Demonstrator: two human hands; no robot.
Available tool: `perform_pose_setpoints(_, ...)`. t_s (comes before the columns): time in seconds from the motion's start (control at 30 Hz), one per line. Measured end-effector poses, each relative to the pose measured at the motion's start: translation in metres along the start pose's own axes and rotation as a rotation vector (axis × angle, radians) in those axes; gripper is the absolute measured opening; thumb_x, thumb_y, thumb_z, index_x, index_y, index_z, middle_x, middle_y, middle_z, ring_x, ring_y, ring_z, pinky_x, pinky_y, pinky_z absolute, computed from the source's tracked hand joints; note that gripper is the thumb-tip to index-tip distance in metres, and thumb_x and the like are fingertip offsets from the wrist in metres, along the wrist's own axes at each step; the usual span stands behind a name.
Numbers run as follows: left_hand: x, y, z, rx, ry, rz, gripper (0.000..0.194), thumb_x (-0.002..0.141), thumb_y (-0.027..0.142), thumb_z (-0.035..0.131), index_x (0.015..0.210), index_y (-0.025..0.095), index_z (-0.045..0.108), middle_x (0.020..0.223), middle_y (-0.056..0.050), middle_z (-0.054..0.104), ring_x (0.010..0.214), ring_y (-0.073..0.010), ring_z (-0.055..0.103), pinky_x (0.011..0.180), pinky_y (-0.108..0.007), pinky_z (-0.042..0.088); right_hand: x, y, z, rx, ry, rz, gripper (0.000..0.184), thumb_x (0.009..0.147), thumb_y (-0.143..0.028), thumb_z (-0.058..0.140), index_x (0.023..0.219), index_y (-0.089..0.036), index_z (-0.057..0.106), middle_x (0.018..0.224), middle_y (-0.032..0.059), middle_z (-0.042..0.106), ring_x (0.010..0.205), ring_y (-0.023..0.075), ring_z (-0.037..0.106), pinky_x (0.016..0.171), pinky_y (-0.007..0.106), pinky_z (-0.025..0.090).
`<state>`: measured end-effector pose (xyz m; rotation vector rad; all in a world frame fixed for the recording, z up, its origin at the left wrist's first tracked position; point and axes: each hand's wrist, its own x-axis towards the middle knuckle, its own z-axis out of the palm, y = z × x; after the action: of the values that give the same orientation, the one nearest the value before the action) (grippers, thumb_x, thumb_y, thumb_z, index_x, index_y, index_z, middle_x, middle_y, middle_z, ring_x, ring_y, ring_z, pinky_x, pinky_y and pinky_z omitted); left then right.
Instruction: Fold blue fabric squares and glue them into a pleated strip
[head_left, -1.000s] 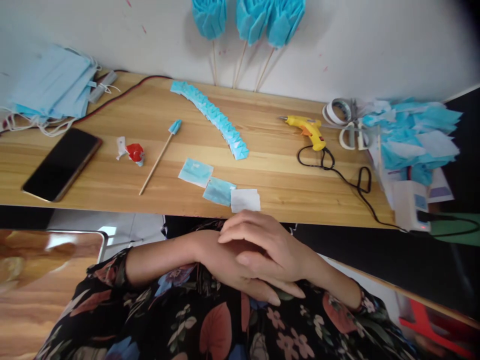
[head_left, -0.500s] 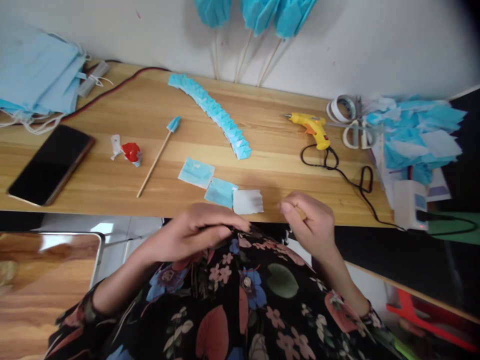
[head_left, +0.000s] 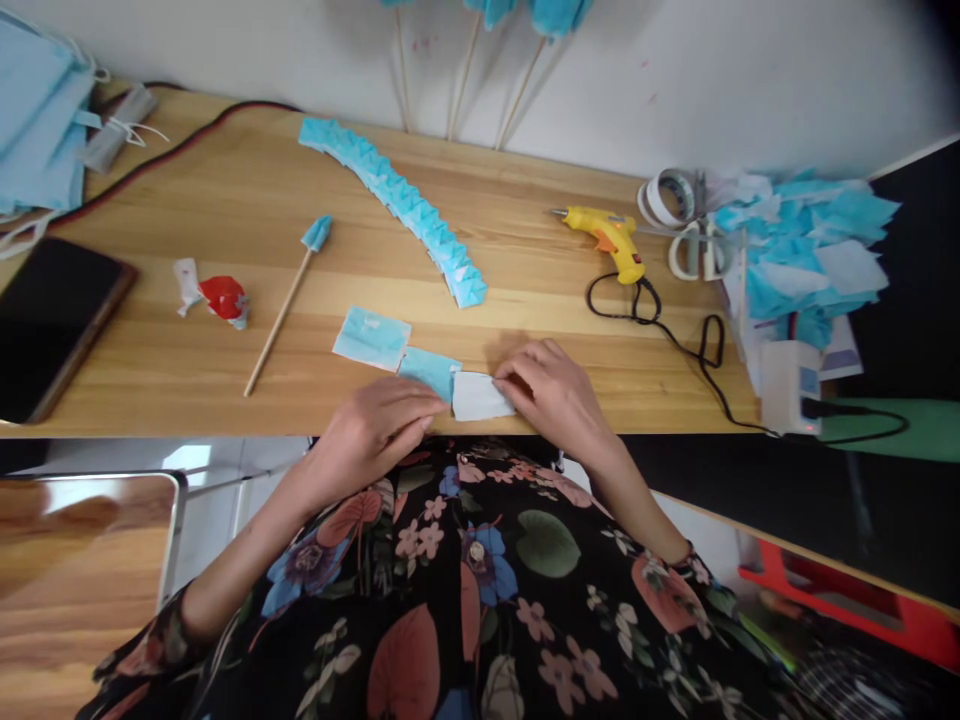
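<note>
Near the front edge of the wooden table (head_left: 187, 370), my right hand (head_left: 555, 395) pinches the right edge of a small white fabric piece (head_left: 474, 398) with curled fingers. My left hand (head_left: 371, 430) lies at the table edge with fingers stretched out, their tips reaching the left side of the white piece and a blue fabric piece (head_left: 429, 367). A second blue piece (head_left: 371, 338) lies just left of that one.
A curved row of folded blue pieces (head_left: 397, 200) crosses the table's middle. To the left lie a blue-tipped skewer (head_left: 285, 298), a red scrap (head_left: 223, 297) and a phone (head_left: 52, 325). On the right are a yellow glue gun (head_left: 609, 236) with cord, tape (head_left: 664, 195), scissors (head_left: 697, 252) and a heap of blue pieces (head_left: 806, 250).
My hands were folded together in my lap. They separated and came up to the table edge, and the right hand has taken hold of the white piece.
</note>
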<state>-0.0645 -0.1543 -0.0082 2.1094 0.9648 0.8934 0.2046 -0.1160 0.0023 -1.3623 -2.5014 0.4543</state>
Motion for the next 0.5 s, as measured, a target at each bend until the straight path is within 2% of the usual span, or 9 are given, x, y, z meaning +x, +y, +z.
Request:
perform_pose_setpoints(0.07,-0.001,-0.001,0.001,-0.001,0.0,-0.006,0.025,0.095,0.017,0.056,0.113,0.019,0.073,0.106,-0.01,0.078,0.104,-0.0232,0.072,0.095,-0.04,0.058,-0.004,0.002,-0.006,0.083,0.014,0.006,0.013,0.096,-0.024,0.058,0.087,-0.021,0.066,0.093,0.0072,0.071,0.09,0.0237,0.064,0.08,0.038,0.05)
perform_pose_setpoints(0.13,-0.003,-0.002,0.002,-0.006,0.004,-0.008,0.025,0.095,0.016,0.056,0.113,0.018,0.073,0.106,-0.01,0.078,0.103,-0.0228,0.073,0.095,-0.04,0.058,-0.009,0.007,-0.014,0.17,0.096,0.074,0.009,0.094,-0.023,0.059,0.088,-0.023,0.065,0.091,0.0041,0.073,0.086,0.021,0.067,0.078,0.036,0.051)
perform_pose_setpoints(0.23,-0.004,-0.001,0.002,-0.043,0.048,0.009,0.025,0.094,0.014,0.058,0.113,0.019,0.073,0.107,-0.01,0.078,0.105,-0.0227,0.073,0.095,-0.04,0.059,-0.016,0.015,-0.024,0.168,0.325,0.213,0.006,0.092,-0.025,0.061,0.091,-0.025,0.067,0.089,0.0027,0.074,0.084,0.0208,0.069,0.079,0.037,0.054)
perform_pose_setpoints(0.33,0.0,0.01,-0.007,-0.137,0.098,0.014,0.028,0.092,0.013,0.06,0.116,0.022,0.073,0.107,-0.009,0.079,0.106,-0.0226,0.073,0.093,-0.039,0.059,-0.018,0.022,-0.025,0.048,0.543,0.204,0.008,0.093,-0.024,0.061,0.095,-0.024,0.068,0.09,0.0047,0.075,0.087,0.0228,0.07,0.083,0.04,0.054)
perform_pose_setpoints(0.4,0.005,0.025,-0.02,-0.232,0.073,0.003,0.032,0.092,0.013,0.059,0.119,0.026,0.072,0.104,-0.007,0.08,0.1,-0.0218,0.074,0.09,-0.039,0.06,-0.02,0.024,-0.019,-0.019,0.569,0.123,0.01,0.093,-0.022,0.06,0.098,-0.024,0.069,0.09,0.0056,0.075,0.087,0.0235,0.069,0.083,0.041,0.053)
perform_pose_setpoints(0.5,0.011,0.057,-0.042,-0.395,-0.041,0.114,0.043,0.095,0.019,0.054,0.135,0.032,0.064,0.107,-0.006,0.08,0.099,-0.023,0.075,0.091,-0.041,0.061,-0.024,0.024,-0.008,-0.022,0.457,0.072,0.014,0.095,-0.023,0.057,0.103,-0.024,0.069,0.092,0.0064,0.075,0.087,0.0242,0.068,0.083,0.042,0.052)
